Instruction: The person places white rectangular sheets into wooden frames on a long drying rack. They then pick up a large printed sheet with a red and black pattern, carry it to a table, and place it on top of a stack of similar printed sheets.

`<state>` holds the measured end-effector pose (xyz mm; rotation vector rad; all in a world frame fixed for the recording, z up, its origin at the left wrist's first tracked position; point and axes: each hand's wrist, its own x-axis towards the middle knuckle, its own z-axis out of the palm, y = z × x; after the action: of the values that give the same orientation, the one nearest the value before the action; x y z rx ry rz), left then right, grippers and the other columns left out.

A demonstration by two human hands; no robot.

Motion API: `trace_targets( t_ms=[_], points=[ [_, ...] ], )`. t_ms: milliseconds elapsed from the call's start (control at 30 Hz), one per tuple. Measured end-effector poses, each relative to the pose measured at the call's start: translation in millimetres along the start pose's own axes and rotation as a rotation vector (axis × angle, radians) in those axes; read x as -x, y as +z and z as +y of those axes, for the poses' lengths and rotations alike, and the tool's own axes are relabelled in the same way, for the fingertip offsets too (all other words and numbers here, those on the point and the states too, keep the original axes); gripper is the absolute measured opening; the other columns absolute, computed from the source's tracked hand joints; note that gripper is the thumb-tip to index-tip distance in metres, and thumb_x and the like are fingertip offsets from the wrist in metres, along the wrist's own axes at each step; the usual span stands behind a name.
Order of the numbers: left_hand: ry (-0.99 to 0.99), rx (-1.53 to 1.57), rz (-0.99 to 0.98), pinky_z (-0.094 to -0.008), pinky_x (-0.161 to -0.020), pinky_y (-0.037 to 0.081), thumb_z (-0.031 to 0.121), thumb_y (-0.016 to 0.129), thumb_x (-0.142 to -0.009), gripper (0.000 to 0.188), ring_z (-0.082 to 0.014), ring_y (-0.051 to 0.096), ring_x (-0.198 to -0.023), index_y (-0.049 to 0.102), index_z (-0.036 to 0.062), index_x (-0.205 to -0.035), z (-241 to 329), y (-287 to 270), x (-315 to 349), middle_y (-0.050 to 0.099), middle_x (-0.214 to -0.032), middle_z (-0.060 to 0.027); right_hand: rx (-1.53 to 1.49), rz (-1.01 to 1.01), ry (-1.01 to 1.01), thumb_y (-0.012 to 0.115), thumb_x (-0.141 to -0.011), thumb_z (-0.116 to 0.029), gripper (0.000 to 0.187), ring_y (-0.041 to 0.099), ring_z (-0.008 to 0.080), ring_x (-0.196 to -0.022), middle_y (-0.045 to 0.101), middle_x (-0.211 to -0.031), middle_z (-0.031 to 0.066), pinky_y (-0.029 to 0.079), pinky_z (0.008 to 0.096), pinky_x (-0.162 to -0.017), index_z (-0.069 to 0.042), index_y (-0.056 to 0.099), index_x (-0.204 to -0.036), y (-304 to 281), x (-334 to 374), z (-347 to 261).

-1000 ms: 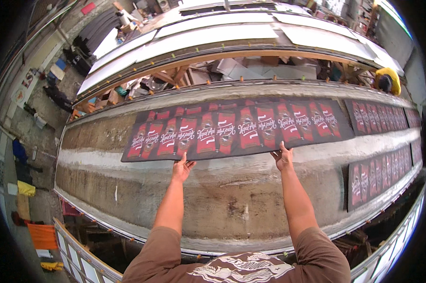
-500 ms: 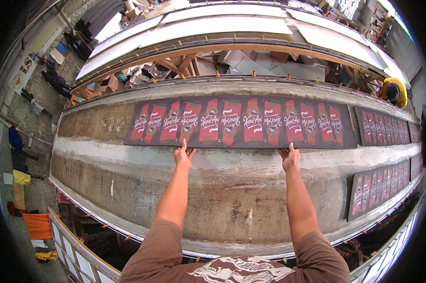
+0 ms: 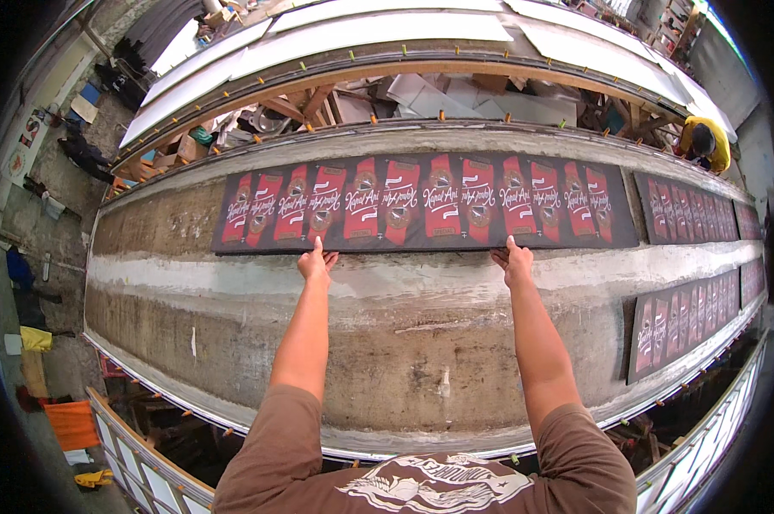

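While both hands, left (image 3: 316, 261) and right (image 3: 515, 261), press open fingers on its near edge, dark sheet (image 3: 425, 201) of red labels lies flat on desk (image 3: 387, 343).

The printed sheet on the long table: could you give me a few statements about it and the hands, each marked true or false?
1. Both hands touch the near edge of the dark printed sheet. True: the left hand and right hand rest flat at that edge.
2. The sheet carries a row of red panels. True.
3. The left hand holds a brush. False: it is empty, fingers on the sheet.
4. This is the only sheet on the table. False: more sheets lie to the right.
5. A person in yellow is at the far right. True.
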<state>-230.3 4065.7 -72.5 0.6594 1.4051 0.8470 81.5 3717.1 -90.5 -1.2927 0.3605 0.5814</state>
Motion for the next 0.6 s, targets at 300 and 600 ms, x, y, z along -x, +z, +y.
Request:
trace_targets(
  t_ms=[300, 600],
  points=[
    [-0.077, -0.37, -0.001, -0.0441, -0.061, 0.064, 0.042, 0.07, -0.095, 0.05, -0.0311, 0.072, -0.068, 0.056, -0.0062, -0.099, -5.3, -11.9, -16.1, 0.068, -0.085, -0.0173, 0.274, 0.114, 0.093, 0.075, -0.091, -0.031, 0.04, 0.067, 0.0286, -0.059, 0.067, -0.083, 0.0189, 0.052, 0.039, -0.045, 0.004, 0.057, -0.09, -3.9, 7.0, -13.5],
    [-0.281, -0.093, -0.058, -0.0637, -0.095, 0.049, 0.065, 0.064, -0.09, 0.076, -0.0392, 0.071, -0.085, 0.056, -0.0057, -0.117, 5.8, 10.2, 6.4, 0.066, -0.095, -0.0188, 1.406, -0.166, -1.198, 0.087, -0.072, -0.028, 0.061, 0.054, 0.0333, -0.121, 0.06, -0.128, 0.0097, 0.044, 0.0472, -0.099, -0.014, 0.058, -0.124, 29.5, 64.0, -26.6]
  ],
)
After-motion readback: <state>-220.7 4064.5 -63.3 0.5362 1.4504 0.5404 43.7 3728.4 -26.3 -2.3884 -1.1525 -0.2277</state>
